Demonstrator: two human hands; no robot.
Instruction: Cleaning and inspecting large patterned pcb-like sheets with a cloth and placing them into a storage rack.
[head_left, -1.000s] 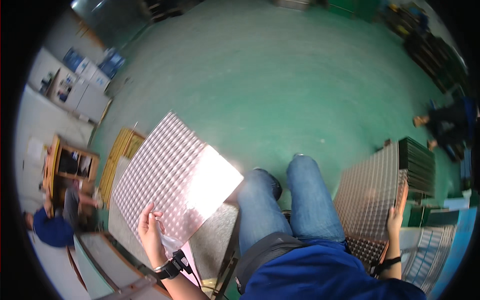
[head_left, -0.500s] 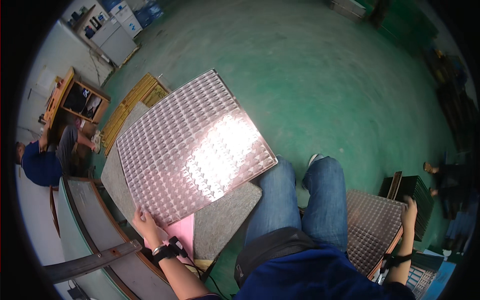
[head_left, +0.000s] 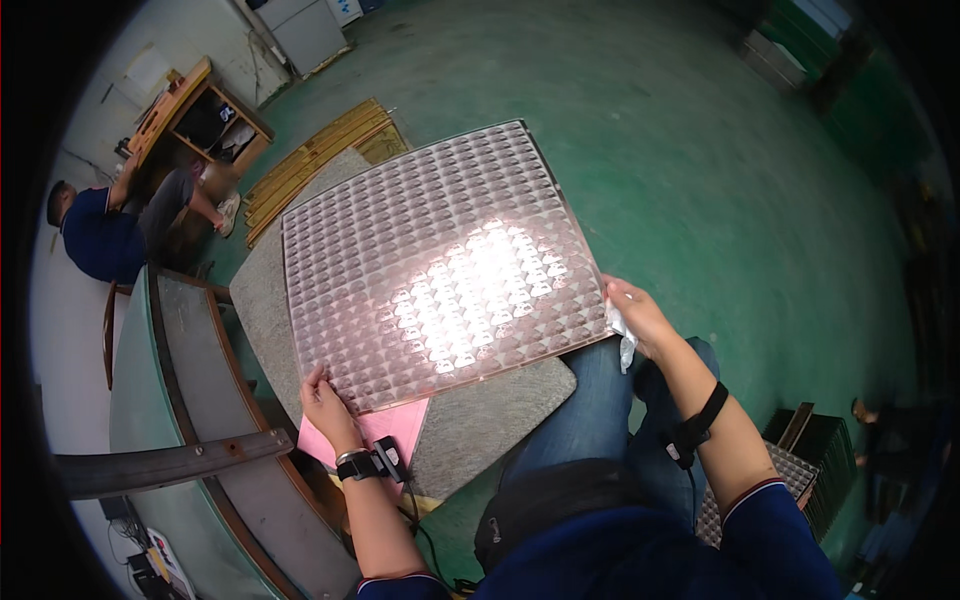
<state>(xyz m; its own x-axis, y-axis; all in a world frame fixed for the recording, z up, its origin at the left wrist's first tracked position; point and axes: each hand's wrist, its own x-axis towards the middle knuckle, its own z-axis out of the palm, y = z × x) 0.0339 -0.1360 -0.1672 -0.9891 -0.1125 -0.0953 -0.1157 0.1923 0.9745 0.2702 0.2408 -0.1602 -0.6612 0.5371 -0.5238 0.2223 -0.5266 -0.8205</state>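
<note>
A large rectangular panel (head_left: 400,220), shiny and pinkish with a grid of repeated raised-looking shapes, lies tilted over a grey board (head_left: 470,420). Strong light glares off its middle. My left hand (head_left: 328,405) grips the panel's lower left corner, thumb on top and other fingers partly hidden beneath. At the right edge, my right hand (head_left: 640,315) is closed on a crumpled white cloth (head_left: 625,345) and touches the panel's rim. Under the near left corner, pink sheet material (head_left: 375,432) shows on the board.
Yellow-brown slats (head_left: 320,155) lie beyond the board. A glass-topped frame (head_left: 185,370) and a metal bar (head_left: 180,463) stand at left. Another patterned panel (head_left: 790,470) sits beside a dark ribbed rack (head_left: 840,475) at lower right. A co-worker (head_left: 105,235) sits by a wooden desk (head_left: 200,130).
My right hand has come from the panel stack at lower right to the held panel's right edge, with the white cloth in it. My left hand stays at the lower left corner.
</note>
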